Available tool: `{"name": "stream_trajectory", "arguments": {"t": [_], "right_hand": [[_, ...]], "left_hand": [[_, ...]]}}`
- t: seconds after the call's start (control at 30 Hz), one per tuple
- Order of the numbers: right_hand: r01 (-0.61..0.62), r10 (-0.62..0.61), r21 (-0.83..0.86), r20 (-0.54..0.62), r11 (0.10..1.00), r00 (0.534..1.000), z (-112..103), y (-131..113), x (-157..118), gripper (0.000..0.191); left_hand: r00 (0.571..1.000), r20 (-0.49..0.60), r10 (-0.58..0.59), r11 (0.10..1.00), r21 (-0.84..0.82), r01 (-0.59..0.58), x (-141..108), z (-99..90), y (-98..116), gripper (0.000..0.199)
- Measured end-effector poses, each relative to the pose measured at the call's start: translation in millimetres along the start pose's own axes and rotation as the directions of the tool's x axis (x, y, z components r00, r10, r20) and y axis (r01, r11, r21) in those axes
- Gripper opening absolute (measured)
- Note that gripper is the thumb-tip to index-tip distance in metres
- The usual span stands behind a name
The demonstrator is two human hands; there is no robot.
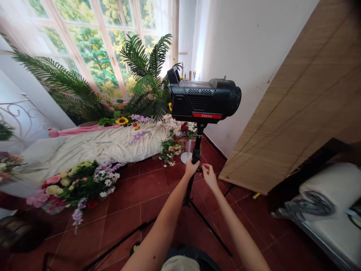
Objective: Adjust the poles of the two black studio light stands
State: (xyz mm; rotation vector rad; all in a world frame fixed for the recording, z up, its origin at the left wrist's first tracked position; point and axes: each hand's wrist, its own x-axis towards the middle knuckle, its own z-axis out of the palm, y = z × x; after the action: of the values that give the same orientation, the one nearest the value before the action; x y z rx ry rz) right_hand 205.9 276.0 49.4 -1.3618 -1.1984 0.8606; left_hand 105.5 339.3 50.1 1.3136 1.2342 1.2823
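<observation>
A black studio light (pixel 197 99) with a red ZHEYU label sits on top of a black light stand (pixel 190 186) in front of me. My left hand (pixel 192 168) is wrapped round the stand's pole, below the lamp. Close beside it on the right, my right hand (pixel 210 176) has its fingers bent together at a small dark knob (pixel 199 169) on the pole. The fingertips partly cover the knob. Below my hands, the stand's thin legs spread over the floor.
Behind the stand is a bed with a cream blanket (pixel 113 145), flowers and palm leaves around it. A flower arrangement (pixel 67 184) stands front left. A wooden panel (pixel 282 101) leans at right, near a cream cushioned seat (pixel 329 192). Red tiles (pixel 155 210) cover the floor.
</observation>
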Motion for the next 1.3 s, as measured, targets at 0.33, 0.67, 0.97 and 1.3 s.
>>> {"name": "stream_trajectory", "arguments": {"t": [0.33, 0.67, 0.97, 1.3], "right_hand": [[-0.461, 0.389, 0.548, 0.252, 0.697, 0.886, 7, 9, 4, 0.021], [0.024, -0.027, -0.051, -0.050, 0.998, 0.998, 2, 7, -23, 0.045], [0.216, -0.282, -0.619, -0.009, 0.755, 0.959, -7, -14, -31, 0.038], [0.223, -0.284, -0.774, 0.058, 0.592, 0.957, -5, -11, -8, 0.015]], "left_hand": [[0.999, -0.011, 0.035, 0.999, 0.028, -0.035, 5, 0.6, -10, 0.023], [0.998, -0.010, 0.058, 0.998, 0.013, -0.057, 7, 0.7, -16, 0.022], [0.998, 0.012, 0.058, 0.998, -0.014, -0.058, 9, 0.6, -19, 0.023], [0.997, -0.002, 0.072, 0.997, 0.022, -0.072, 10, 0.8, -21, 0.024]]}}
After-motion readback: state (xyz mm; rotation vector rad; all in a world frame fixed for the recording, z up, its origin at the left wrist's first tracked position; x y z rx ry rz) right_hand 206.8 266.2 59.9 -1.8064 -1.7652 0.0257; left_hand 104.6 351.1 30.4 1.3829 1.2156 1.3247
